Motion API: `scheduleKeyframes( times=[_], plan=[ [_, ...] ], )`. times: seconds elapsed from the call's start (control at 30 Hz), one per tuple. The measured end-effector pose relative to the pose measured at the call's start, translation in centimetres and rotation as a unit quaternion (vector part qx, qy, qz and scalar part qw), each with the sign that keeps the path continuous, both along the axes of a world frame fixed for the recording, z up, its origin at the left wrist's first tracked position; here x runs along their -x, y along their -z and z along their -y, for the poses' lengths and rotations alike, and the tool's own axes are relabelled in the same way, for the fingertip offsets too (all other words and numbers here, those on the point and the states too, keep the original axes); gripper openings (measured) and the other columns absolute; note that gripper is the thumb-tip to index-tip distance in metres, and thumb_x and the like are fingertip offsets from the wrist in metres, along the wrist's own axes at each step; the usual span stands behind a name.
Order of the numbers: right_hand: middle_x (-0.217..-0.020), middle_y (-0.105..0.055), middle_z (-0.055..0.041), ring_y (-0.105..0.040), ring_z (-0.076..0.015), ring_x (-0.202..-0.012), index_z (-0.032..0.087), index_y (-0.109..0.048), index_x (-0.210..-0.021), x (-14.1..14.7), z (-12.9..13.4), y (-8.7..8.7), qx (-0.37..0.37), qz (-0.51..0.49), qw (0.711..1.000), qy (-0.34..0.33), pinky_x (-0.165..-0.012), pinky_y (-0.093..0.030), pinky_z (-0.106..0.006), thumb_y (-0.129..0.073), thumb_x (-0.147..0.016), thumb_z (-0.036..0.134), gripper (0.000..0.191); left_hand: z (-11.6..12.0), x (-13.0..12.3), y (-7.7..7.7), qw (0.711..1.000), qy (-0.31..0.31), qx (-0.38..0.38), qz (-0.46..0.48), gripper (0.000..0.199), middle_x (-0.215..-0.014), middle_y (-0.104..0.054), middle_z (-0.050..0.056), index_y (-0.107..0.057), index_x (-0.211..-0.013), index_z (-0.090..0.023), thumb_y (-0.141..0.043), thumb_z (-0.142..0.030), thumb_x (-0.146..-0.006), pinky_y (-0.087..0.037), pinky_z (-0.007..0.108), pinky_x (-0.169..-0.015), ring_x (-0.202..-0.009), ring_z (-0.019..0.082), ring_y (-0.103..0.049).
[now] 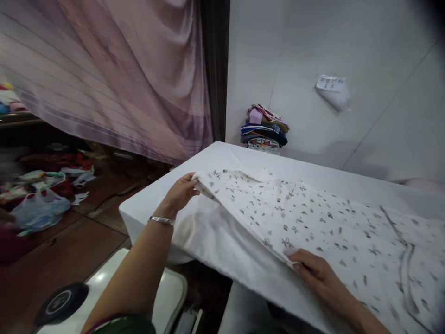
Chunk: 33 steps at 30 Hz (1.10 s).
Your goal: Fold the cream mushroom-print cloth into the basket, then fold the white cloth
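Observation:
A white cloth with small grey and brown printed motifs [306,213] lies spread over a white table [149,199]. My left hand [182,191], with a silver bracelet at the wrist, pinches the cloth's near left corner and lifts it a little. Along the near edge, my right hand [314,269] grips the cloth between thumb and fingers. The edge runs fairly straight between both hands. A plain whitish fabric [225,241] hangs below that edge over the table's front. Dark narrow strips [405,260] lie on the printed cloth at the right.
Folded clothes [264,127] are stacked against the wall at the table's back. A pink curtain [149,69] hangs at the left. Below on the floor sits a plastic bag [41,208] among scraps. A white stool [170,292] with a round black object [62,302] stands nearby.

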State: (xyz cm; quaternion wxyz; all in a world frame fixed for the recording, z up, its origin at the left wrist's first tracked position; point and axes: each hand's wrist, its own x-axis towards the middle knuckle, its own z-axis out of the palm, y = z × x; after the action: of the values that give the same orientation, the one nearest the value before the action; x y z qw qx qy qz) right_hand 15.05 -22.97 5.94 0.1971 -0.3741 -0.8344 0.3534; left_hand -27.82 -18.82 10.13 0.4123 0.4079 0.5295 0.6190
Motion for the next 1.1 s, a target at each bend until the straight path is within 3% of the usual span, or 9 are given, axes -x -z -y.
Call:
scheduleKeyframes(
  times=[0.07, 0.17, 0.27, 0.4, 0.53, 0.7, 0.83, 0.97, 1.1],
  plan=[
    [-0.088, -0.063, -0.0044, -0.058, -0.0184, -0.084, 0.024, -0.064, -0.092, 0.7, 0.4, 0.0, 0.003, 0.048, 0.998, -0.045, -0.077, -0.046, -0.030, -0.036, -0.091, 0.034, 0.029, 0.4, 0.7, 1.1, 0.994, 0.008, 0.072, -0.077, 0.017, -0.069, -0.059, 0.001, -0.060, -0.072, -0.017, -0.060, -0.025, -0.056, -0.045, 0.023, -0.056, -0.062, 0.013, -0.054],
    [-0.084, -0.062, -0.0023, -0.058, -0.0167, -0.077, 0.025, -0.065, -0.089, 1.6, 0.7, 0.1, 0.009, 0.094, 0.992, -0.085, -0.071, -0.046, -0.027, -0.040, -0.090, 0.031, 0.025, 1.1, 1.5, 3.6, 0.941, -0.006, 0.213, -0.263, 0.004, -0.052, -0.052, 0.000, -0.052, -0.051, -0.018, -0.049, -0.019, -0.053, -0.042, 0.025, -0.051, -0.055, 0.015, -0.052],
    [-0.080, -0.062, -0.0018, -0.057, -0.0157, -0.073, 0.024, -0.065, -0.083, 2.1, 0.6, 0.2, 0.010, 0.100, 0.990, -0.095, -0.068, -0.045, -0.026, -0.043, -0.088, 0.029, 0.024, 1.1, 1.6, 5.0, 0.900, -0.023, 0.247, -0.359, 0.007, -0.049, -0.053, 0.002, -0.051, -0.048, -0.019, -0.046, -0.015, -0.051, -0.040, 0.027, -0.055, -0.057, 0.018, -0.053],
    [-0.076, -0.063, -0.0011, -0.057, -0.0147, -0.070, 0.023, -0.065, -0.078, 2.5, -0.1, 0.4, 0.026, 0.097, 0.989, -0.105, -0.067, -0.044, -0.025, -0.043, -0.086, 0.024, 0.023, -1.0, 0.8, 4.3, 0.862, -0.039, 0.251, -0.439, 0.028, -0.085, -0.069, 0.007, -0.065, -0.077, -0.020, -0.050, -0.015, -0.055, -0.042, 0.033, -0.074, -0.085, 0.025, -0.060],
    [-0.073, -0.063, 0.0006, -0.056, -0.0128, -0.067, 0.022, -0.062, -0.075, 2.9, -0.7, 1.2, 0.026, 0.103, 0.990, -0.089, -0.065, -0.042, -0.023, -0.044, -0.082, 0.018, 0.020, -6.3, -2.2, 3.1, 0.822, 0.012, 0.227, -0.522, 0.041, -0.117, -0.062, 0.010, -0.061, -0.107, -0.020, -0.047, -0.020, -0.068, -0.041, 0.031, -0.087, -0.105, 0.024, -0.057],
    [-0.070, -0.061, 0.0026, -0.054, -0.0098, -0.064, 0.021, -0.061, -0.072, 3.1, -1.0, 1.6, 0.025, 0.107, 0.991, -0.075, -0.062, -0.039, -0.019, -0.045, -0.076, 0.012, 0.019, -14.7, -8.1, 3.5, 0.792, 0.051, 0.212, -0.570, 0.048, -0.128, -0.054, 0.013, -0.055, -0.117, -0.019, -0.053, -0.037, -0.073, -0.039, 0.035, -0.090, -0.114, 0.028, -0.051],
    [-0.071, -0.062, 0.0021, -0.055, -0.0094, -0.064, 0.020, -0.064, -0.072, 2.9, -1.1, 1.6, 0.069, 0.089, 0.992, -0.063, -0.060, -0.038, -0.018, -0.048, -0.075, 0.013, 0.018, -19.1, -11.5, 4.7, 0.778, 0.067, 0.227, -0.581, 0.049, -0.120, -0.057, 0.020, -0.057, -0.111, -0.014, -0.061, -0.037, -0.068, -0.041, 0.036, -0.084, -0.110, 0.032, -0.053],
    [-0.071, -0.062, 0.0005, -0.055, -0.0107, -0.064, 0.019, -0.067, -0.076, 1.7, -1.7, 2.0, 0.193, -0.003, 0.981, -0.015, -0.060, -0.041, -0.020, -0.052, -0.078, 0.025, 0.015, -20.9, -12.6, 4.3, 0.780, 0.107, 0.222, -0.576, 0.030, -0.107, -0.063, 0.019, -0.061, -0.097, -0.013, -0.058, -0.024, -0.069, -0.043, 0.030, -0.074, -0.096, 0.027, -0.060],
    [-0.070, -0.061, -0.0009, -0.054, -0.0111, -0.059, 0.018, -0.068, -0.088, 0.0, -4.3, 1.8, 0.284, -0.123, 0.945, 0.107, -0.055, -0.044, -0.022, -0.057, -0.080, 0.044, 0.030, -18.6, -15.4, 1.8, 0.787, 0.130, 0.158, -0.582, 0.022, -0.100, -0.065, 0.013, -0.060, -0.093, -0.017, -0.051, -0.027, -0.076, -0.043, 0.031, -0.071, -0.089, 0.026, -0.061]
  ],
)
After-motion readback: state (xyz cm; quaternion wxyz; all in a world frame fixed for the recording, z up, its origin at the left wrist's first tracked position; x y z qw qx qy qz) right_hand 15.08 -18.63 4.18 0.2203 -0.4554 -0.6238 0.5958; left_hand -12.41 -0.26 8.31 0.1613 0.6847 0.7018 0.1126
